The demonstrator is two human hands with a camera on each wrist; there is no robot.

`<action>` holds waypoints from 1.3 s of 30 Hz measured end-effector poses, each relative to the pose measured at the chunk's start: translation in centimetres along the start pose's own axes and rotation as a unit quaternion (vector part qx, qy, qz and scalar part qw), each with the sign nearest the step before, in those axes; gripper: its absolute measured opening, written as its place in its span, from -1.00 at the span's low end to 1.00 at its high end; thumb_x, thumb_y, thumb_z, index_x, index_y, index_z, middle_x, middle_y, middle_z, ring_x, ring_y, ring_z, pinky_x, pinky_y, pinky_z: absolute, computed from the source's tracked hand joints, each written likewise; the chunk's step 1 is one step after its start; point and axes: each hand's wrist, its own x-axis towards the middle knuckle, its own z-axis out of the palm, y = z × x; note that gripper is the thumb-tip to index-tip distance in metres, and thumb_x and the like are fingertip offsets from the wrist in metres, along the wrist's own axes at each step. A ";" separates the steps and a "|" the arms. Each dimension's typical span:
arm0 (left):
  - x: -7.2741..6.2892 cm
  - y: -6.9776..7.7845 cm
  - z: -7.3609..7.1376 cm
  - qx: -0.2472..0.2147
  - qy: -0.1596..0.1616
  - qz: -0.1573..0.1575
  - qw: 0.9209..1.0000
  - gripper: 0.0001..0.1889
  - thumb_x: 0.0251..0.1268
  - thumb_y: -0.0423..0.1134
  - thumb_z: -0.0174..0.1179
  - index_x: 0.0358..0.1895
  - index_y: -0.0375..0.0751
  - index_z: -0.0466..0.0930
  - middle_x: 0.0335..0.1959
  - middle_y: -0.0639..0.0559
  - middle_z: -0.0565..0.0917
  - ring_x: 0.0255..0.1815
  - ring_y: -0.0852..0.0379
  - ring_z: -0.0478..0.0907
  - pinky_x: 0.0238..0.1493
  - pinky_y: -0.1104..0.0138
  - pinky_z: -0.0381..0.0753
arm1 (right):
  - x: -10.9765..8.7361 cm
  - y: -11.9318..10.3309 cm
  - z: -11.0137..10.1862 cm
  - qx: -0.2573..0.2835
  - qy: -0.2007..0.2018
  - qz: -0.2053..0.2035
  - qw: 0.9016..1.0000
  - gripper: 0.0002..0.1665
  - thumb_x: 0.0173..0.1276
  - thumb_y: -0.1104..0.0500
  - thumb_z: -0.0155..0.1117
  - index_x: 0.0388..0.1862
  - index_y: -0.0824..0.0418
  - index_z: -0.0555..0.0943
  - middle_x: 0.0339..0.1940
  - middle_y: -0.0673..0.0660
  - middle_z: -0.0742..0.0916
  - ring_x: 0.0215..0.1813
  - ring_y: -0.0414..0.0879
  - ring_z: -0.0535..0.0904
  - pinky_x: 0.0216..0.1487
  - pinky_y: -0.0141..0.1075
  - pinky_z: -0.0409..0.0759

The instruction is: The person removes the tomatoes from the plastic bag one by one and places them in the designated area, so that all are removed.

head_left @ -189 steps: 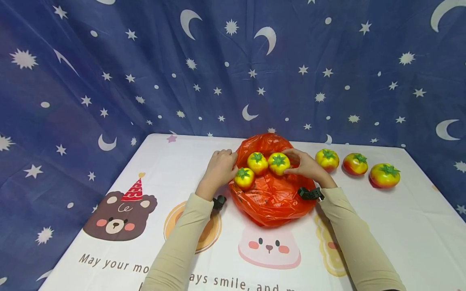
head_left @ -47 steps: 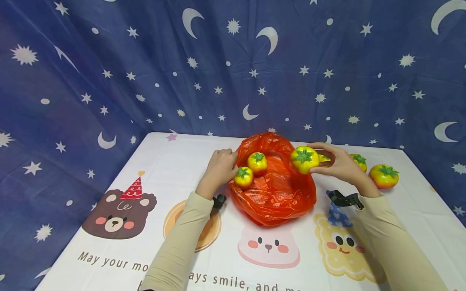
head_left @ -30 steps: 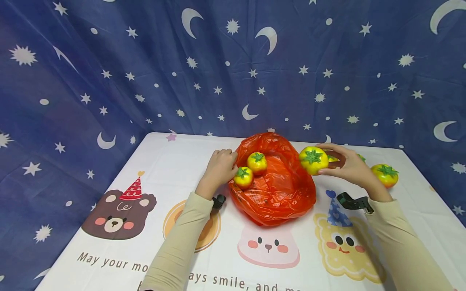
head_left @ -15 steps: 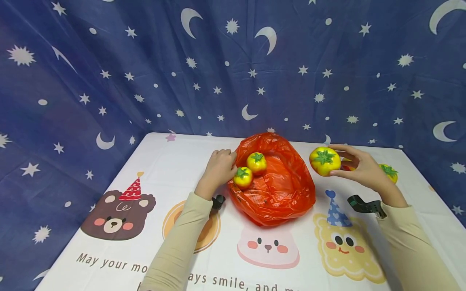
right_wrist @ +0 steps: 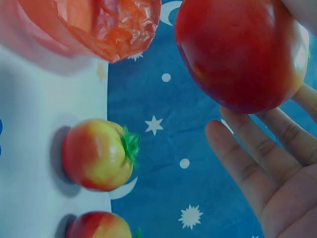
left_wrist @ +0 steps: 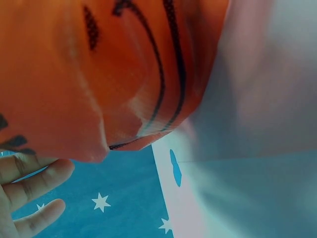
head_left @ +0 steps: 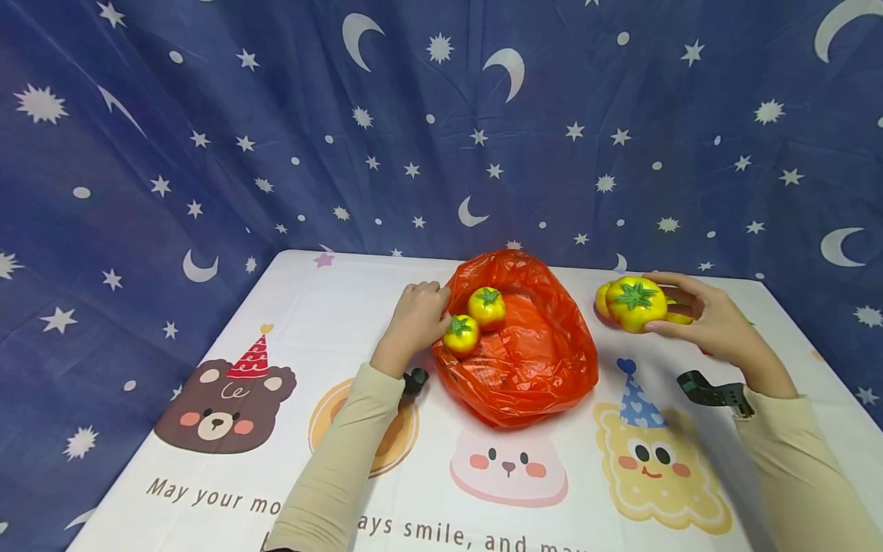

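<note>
Moved since the earliest head view: the right hand (head_left: 720, 326) and its held tomato (head_left: 636, 304), from over the red plastic bag (head_left: 524, 383) to the right of it. The left hand (head_left: 415, 318) has stayed at the bag's left rim. Two tomatoes remain in the bag, a rear one (head_left: 487, 309) and a front one (head_left: 461, 336).

Position: held tomato appears raised over the counter (head_left: 331, 314), crown up, overlapping in the head view a tomato behind it (head_left: 602, 301). The right wrist view shows two tomatoes standing on the counter.

Fingers: right, held tomato pinched between thumb and fingertips. Left, seemingly pinching the rim, contact hidden; the left wrist view shows three fingers loosely spread.

Handling (judged): tomato probably light, stiff, not fragile; its glossy skin may slip. Best grip is around its widest girth, clear of the leaves. Bag looks thin and limp, likely to crumple or tear; best held by a gathered bit of rim.
</note>
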 end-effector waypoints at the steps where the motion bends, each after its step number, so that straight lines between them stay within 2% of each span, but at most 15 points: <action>1: 0.0 0.0 0.0 0.000 -0.001 0.000 1.000 -0.89 0.11 -0.26 0.14 -0.32 -0.21 0.57 -0.46 -0.05 0.56 -0.30 -0.02 0.56 -0.08 0.10 0.50 | -0.1 0.1 -0.1 -0.003 0.001 0.004 1.000 -0.22 0.07 0.29 0.42 0.30 0.21 0.36 0.03 -0.43 0.44 -0.08 -0.60 0.46 -0.13 -0.76 0.42; 12: 0.0 0.1 -0.1 -0.002 -0.001 0.001 1.000 -0.92 0.11 -0.27 0.15 -0.36 -0.20 0.55 -0.48 -0.04 0.54 -0.30 -0.02 0.56 -0.08 0.10 0.49 | -0.8 1.2 -1.3 -0.024 0.017 0.030 0.999 -0.20 0.07 0.26 0.43 0.32 0.20 0.34 0.01 -0.47 0.41 -0.09 -0.64 0.41 -0.18 -0.77 0.42; 18: 0.0 0.1 -0.1 -0.002 -0.002 0.000 1.000 -0.91 0.11 -0.26 0.15 -0.36 -0.20 0.54 -0.47 -0.04 0.55 -0.30 -0.02 0.56 -0.07 0.09 0.50 | -1.3 1.5 -1.6 -0.008 0.024 0.019 0.999 -0.22 0.08 0.26 0.42 0.31 0.22 0.35 0.04 -0.44 0.43 -0.08 -0.62 0.43 -0.18 -0.77 0.42; 24: 0.0 0.1 -0.1 -0.001 -0.002 0.001 1.000 -0.92 0.11 -0.26 0.16 -0.37 -0.20 0.54 -0.48 -0.04 0.55 -0.31 -0.02 0.55 -0.07 0.09 0.50 | -1.6 2.3 -1.5 0.002 0.034 0.008 0.999 -0.22 0.08 0.31 0.40 0.31 0.22 0.35 0.07 -0.41 0.45 -0.07 -0.60 0.46 -0.15 -0.77 0.42; 32: 0.0 0.0 0.1 0.000 -0.003 0.001 1.000 -0.91 0.11 -0.26 0.15 -0.37 -0.20 0.54 -0.49 -0.04 0.54 -0.32 -0.01 0.55 -0.09 0.10 0.50 | -2.0 3.3 -1.3 0.003 0.031 0.023 0.999 -0.23 0.13 0.26 0.37 0.34 0.20 0.32 0.05 -0.45 0.41 -0.09 -0.66 0.43 -0.18 -0.75 0.44; 39: 0.1 -0.1 0.1 0.001 -0.001 0.000 1.000 -0.92 0.11 -0.26 0.14 -0.38 -0.20 0.54 -0.50 -0.03 0.53 -0.33 -0.01 0.55 -0.11 0.10 0.50 | -2.1 4.2 -0.7 0.010 0.032 0.036 0.999 -0.24 0.15 0.29 0.35 0.34 0.25 0.29 0.03 -0.45 0.41 -0.10 -0.66 0.42 -0.19 -0.76 0.44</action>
